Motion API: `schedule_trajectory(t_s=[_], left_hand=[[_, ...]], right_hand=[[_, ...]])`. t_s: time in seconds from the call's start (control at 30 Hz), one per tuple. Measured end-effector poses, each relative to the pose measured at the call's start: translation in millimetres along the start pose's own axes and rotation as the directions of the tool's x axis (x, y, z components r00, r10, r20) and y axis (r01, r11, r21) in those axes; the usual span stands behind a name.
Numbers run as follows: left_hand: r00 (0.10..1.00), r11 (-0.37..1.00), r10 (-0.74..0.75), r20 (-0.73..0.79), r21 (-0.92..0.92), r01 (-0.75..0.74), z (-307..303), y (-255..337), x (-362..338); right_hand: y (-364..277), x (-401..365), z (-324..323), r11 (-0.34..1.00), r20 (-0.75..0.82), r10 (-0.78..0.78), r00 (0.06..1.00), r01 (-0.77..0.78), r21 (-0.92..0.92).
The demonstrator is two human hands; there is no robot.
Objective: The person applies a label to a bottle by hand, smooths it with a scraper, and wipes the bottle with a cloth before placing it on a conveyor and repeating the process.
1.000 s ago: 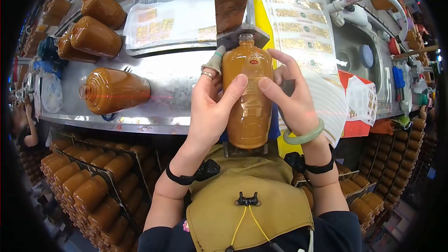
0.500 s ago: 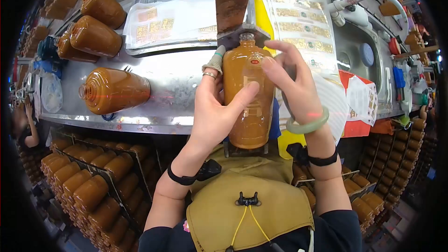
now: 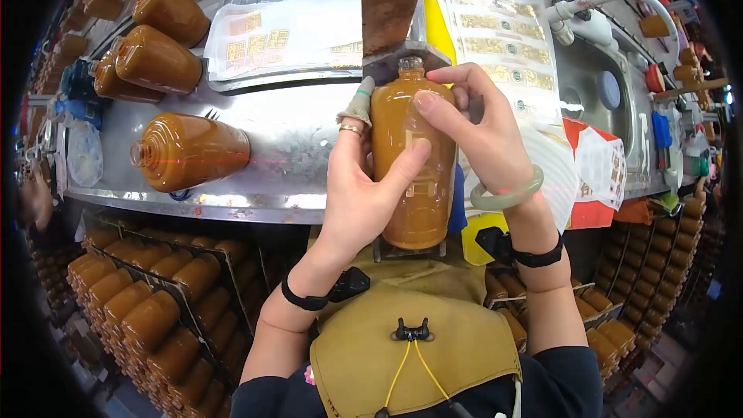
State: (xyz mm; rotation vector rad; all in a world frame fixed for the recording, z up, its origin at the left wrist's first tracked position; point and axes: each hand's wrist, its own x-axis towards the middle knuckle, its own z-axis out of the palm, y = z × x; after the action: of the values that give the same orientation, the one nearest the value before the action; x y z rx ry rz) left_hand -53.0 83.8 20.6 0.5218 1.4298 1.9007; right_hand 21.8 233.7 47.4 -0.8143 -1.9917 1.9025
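Note:
A brown glazed bottle lies on its back in a metal holder in front of me, its clear glass neck pointing away. My left hand is closed around its left side, thumb across the front and a cloth finger cover on one finger. Gripping the right shoulder of the bottle is my right hand, its thumb pressed on the upper front and its fingers curled round the side. Whatever lies under that thumb is hidden. A pale patch with faint lettering shows on the bottle's middle, partly behind my left thumb.
Another brown bottle lies on the steel bench at left, with several more behind it. Gold label sheets lie right of the holder, others on a tray. A sink stands at right; racked bottles fill the space below.
My right hand has moved in onto the bottle's shoulder, its thumb now covering the small red oval mark that was visible before. My left hand keeps its grip.

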Motion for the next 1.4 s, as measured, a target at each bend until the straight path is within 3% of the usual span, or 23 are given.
schedule_trajectory(t_s=[0.13,0.2,0.33,0.43,0.5,0.57,0.7,0.9,0.97,1.0,1.1,1.17,1.2,1.27,1.3,1.33,1.37,1.4], left_hand=[[0.999,0.999,-0.05,0.002,-0.021,0.05,-0.8,2.8,3.5],[0.999,0.995,-0.035,-0.006,-0.093,0.034,0.6,1.1,4.8],[0.995,0.985,-0.09,0.031,-0.148,0.094,-7.4,0.7,2.0],[0.983,0.963,-0.115,0.145,-0.226,0.146,-20.0,-0.3,-1.6],[0.956,0.978,-0.095,0.276,-0.152,0.141,-26.3,0.4,-8.9],[0.949,0.984,-0.063,0.31,-0.14,0.111,-28.1,-1.7,-11.3],[0.971,0.979,-0.109,0.214,-0.144,0.142,-20.5,2.4,-16.1],[0.971,0.991,-0.098,0.218,-0.064,0.114,-18.9,3.4,-16.8],[0.972,0.995,-0.068,0.226,-0.05,0.081,-17.1,3.9,-16.1],[0.972,0.996,-0.065,0.228,-0.051,0.079,-16.8,4.4,-16.3],[0.961,0.983,-0.066,0.269,-0.15,0.109,-19.5,3.2,-14.5],[0.978,0.938,-0.131,0.165,-0.298,0.176,-20.9,-6.3,-8.3],[0.979,0.975,-0.016,0.203,-0.216,0.06,-17.6,-1.4,-13.0],[0.971,0.962,-0.082,0.226,-0.236,0.136,-18.4,3.3,-17.7],[0.974,0.968,-0.089,0.21,-0.21,0.134,-16.4,4.1,-16.6],[0.977,0.972,-0.103,0.186,-0.19,0.139,-13.7,3.6,-15.8],[0.981,0.976,-0.115,0.155,-0.166,0.141,-12.8,2.9,-15.1],[0.977,0.976,-0.085,0.198,-0.181,0.122,-15.2,0.8,-13.9]], right_hand=[[0.5,-0.9,-2.8,1.0,0.01,-0.009,1.0,0.009,0.003],[0.1,-3.7,-9.7,0.989,0.039,0.098,0.994,-0.102,0.109],[15.4,-21.9,-14.6,0.971,0.066,0.083,0.994,-0.095,0.218],[16.7,-36.9,-10.7,0.985,0.033,0.055,0.998,-0.059,0.16],[16.5,-43.5,-10.8,0.964,0.041,0.091,0.995,-0.098,0.247],[19.8,-46.8,-11.0,0.955,0.038,0.101,0.994,-0.107,0.276],[20.3,-51.5,-11.6,0.975,-0.016,0.085,0.996,-0.08,0.207],[10.1,-61.4,-7.4,0.983,-0.061,-0.182,0.981,0.179,-0.045],[-1.7,-64.5,-9.4,0.791,0.15,-0.382,0.912,0.406,-0.457],[-2.2,-63.7,1.3,0.739,0.109,-0.489,0.866,0.477,-0.476],[0.7,-64.2,6.9,0.66,0.083,-0.551,0.831,0.494,-0.565],[-4.5,-60.7,6.3,0.642,0.06,-0.567,0.822,0.486,-0.593],[-4.2,-59.9,4.1,0.745,0.055,-0.501,0.864,0.463,-0.481],[-0.6,-58.3,-4.9,0.869,0.058,-0.388,0.92,0.387,-0.309],[-0.8,-57.3,-15.1,0.863,0.03,-0.387,0.922,0.373,-0.34],[-1.6,-54.7,-25.6,0.977,0.007,-0.196,0.981,0.196,-0.085],[-3.0,-49.8,-36.0,0.983,0.04,-0.007,0.999,0.0,0.184],[-5.2,-45.8,-57.7,0.979,0.017,0.084,0.996,-0.085,0.186]])
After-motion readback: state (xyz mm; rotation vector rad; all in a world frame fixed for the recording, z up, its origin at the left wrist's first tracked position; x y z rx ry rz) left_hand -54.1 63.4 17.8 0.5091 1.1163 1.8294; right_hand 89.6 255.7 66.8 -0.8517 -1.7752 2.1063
